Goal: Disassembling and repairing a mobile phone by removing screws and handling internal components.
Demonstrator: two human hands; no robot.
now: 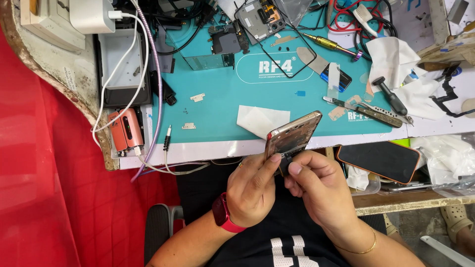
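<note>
Left hand [252, 190] and right hand [316, 185] both clamped on opened phone frame [292, 136] just off the teal mat [222, 94]; likely drop if thumbs slip.

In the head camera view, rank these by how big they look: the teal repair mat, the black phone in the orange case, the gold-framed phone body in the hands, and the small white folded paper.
1. Teal rubber repair mat
2. Black phone in orange case
3. Gold-framed opened phone body and white folded paper: look alike, and the phone body is held nearer the camera, so unranked.

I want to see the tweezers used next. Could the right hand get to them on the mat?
Probably yes. The tweezers lie uncovered on the mat, just beyond the right hand, but that hand is busy on the phone frame.
</note>
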